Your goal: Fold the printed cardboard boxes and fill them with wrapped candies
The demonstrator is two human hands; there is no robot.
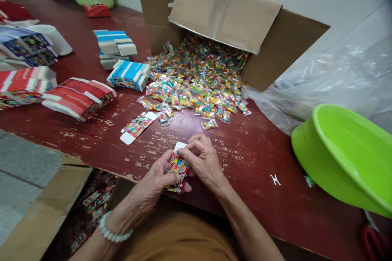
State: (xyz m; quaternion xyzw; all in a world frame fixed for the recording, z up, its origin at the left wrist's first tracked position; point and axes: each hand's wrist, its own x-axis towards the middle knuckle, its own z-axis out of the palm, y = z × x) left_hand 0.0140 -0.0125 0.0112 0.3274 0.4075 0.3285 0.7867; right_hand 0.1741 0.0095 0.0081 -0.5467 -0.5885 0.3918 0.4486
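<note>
Near the table's front edge, my left hand (162,173) is wrapped round a small printed candy box (178,166), which it holds tilted up. My right hand (203,157) pinches at the white top flap (180,147) of the same box with thumb and fingers. Whether the box has anything in it cannot be seen. A flattened candy box (139,126) lies on the table to the upper left of my hands. Beyond my hands, a large heap of small clear candy packets (196,85) spills out of a tipped cardboard carton (226,12).
Stacks of flat red boxes (79,98) and blue boxes (130,74) lie at the left. A green basin (309,147) and clear plastic sheeting (330,85) occupy the right. Below the front edge, an open carton (45,216) holds many printed boxes. Red-handled scissors (373,240) are at lower right.
</note>
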